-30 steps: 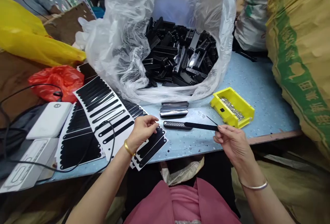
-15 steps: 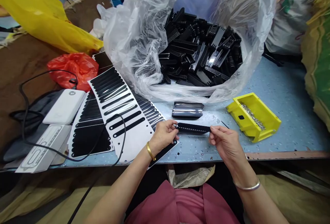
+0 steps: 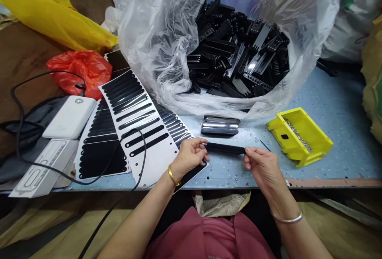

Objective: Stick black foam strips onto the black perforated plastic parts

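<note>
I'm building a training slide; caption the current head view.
Left hand and right hand hold a black strip at either end, near a yellow bin.

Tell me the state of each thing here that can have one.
Left hand: pinching black piece, left end
Right hand: pinching its right end
Clear bag: open, holding many black parts
Yellow bin: open-topped, partly filled with silvery bits
Top white sheet: partly bare, bearing black strips
Red bag: crumpled

I have one view: head-worn, close, facing forward and down on the table (image 3: 337, 102) and both hands (image 3: 188, 158).
</note>
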The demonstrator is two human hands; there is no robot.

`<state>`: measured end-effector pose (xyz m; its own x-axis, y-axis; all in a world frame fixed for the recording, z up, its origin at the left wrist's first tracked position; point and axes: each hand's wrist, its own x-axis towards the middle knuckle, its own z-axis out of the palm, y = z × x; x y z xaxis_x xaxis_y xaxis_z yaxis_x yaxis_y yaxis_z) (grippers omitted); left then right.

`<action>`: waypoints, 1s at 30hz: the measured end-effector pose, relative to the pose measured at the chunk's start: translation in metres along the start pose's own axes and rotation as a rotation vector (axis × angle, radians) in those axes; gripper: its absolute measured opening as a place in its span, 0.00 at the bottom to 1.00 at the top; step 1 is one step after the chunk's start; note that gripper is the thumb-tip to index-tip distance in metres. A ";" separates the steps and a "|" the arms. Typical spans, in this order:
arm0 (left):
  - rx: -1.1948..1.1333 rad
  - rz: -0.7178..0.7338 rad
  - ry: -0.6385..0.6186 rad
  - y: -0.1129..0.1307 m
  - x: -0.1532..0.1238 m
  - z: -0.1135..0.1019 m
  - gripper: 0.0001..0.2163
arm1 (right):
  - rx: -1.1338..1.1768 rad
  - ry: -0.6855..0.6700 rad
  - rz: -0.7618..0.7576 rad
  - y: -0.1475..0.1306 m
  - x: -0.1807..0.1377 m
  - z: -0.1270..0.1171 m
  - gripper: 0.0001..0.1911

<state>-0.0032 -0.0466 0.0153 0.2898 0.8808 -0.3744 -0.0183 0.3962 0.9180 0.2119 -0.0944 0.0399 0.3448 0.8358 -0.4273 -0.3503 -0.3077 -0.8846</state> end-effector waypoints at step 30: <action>0.295 0.031 0.148 0.001 0.006 0.012 0.08 | -0.073 -0.003 -0.047 0.005 0.002 0.000 0.16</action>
<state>0.0105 -0.0438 0.0158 0.1512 0.9281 -0.3404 0.2591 0.2951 0.9197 0.2110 -0.0941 0.0344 0.3564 0.8517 -0.3841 -0.2694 -0.3000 -0.9151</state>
